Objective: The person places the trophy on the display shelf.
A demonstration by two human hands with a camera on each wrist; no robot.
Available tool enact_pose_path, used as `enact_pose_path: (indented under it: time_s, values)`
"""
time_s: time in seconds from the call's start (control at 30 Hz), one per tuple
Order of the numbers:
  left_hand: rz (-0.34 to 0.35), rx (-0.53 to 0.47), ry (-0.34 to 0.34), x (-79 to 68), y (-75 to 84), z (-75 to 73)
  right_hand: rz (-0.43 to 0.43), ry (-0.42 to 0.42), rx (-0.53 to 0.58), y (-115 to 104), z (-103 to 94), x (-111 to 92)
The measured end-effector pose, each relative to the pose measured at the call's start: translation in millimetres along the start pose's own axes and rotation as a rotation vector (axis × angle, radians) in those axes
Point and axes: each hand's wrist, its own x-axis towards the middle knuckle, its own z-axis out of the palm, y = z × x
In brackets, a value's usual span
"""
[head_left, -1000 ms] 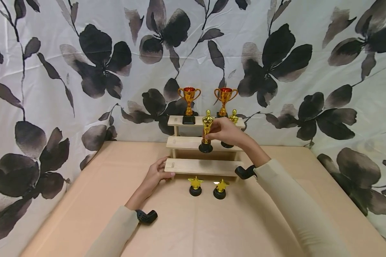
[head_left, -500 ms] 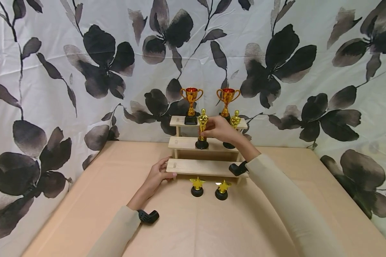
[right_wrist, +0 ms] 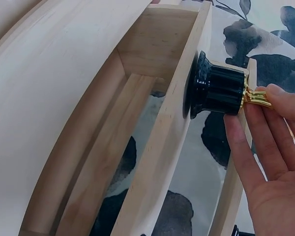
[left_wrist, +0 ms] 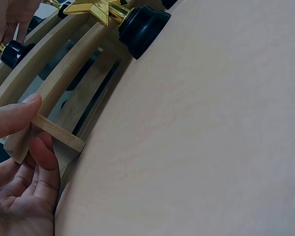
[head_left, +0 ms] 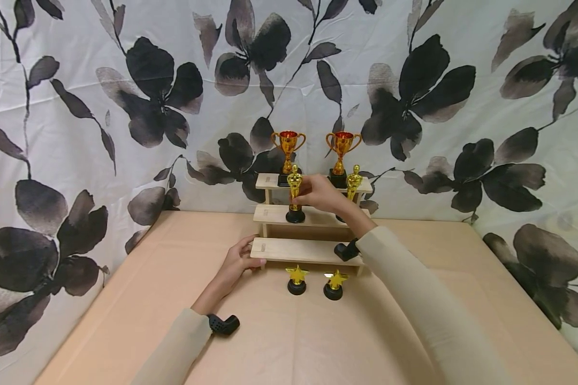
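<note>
My right hand [head_left: 320,193] pinches a gold figurine trophy [head_left: 295,182] by its lower body, upright over the middle step of a three-step wooden display stand [head_left: 303,249]. In the right wrist view its black base [right_wrist: 219,88] is at that step's surface; whether it bears its full weight there I cannot tell. My left hand [head_left: 233,262] grips the left end of the lowest step, with the thumb [left_wrist: 19,118] above and fingers below in the left wrist view. A second figurine trophy [head_left: 354,179] stands on the middle step, partly hidden by the right arm.
Two gold cup trophies, one left [head_left: 288,143] and one right [head_left: 343,144], stand on the top step. Two star trophies, one left [head_left: 296,279] and one right [head_left: 334,283], stand on the table [head_left: 270,337] before the stand. A floral cloth [head_left: 318,85] hangs behind.
My right hand has carried the figurine trophy to the left along the middle step, away from the second figurine. The left hand has kept its grip on the stand.
</note>
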Motion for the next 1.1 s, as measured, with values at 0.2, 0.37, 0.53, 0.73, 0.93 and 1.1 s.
enact_pose_path:
  time_s: [0.2, 0.37, 0.53, 0.73, 0.93, 1.1]
  values:
    - [-0.003, -0.011, -0.002, 0.5, -0.4, 0.9, 0.017, 0.013, 0.009, 0, 4.8, 5]
    - [-0.006, -0.011, 0.0, 0.4, 0.6, 1.6, 0.028, 0.014, 0.027, -1, 7.7, 9]
    - [-0.009, -0.007, 0.003, 0.6, 0.9, 2.0, 0.037, 0.017, 0.039, 0, 10.3, 12]
    - [-0.017, -0.004, 0.016, 1.3, 0.0, 2.9, 0.026, 0.02, 0.048, 1, 11.9, 14]
    - [-0.017, -0.009, 0.016, 1.8, -0.4, 2.6, 0.017, 0.021, 0.049, 2, 12.5, 15]
    - [-0.011, -0.007, 0.01, 1.3, 0.5, 2.0, 0.009, 0.014, 0.055, 1, 12.7, 16]
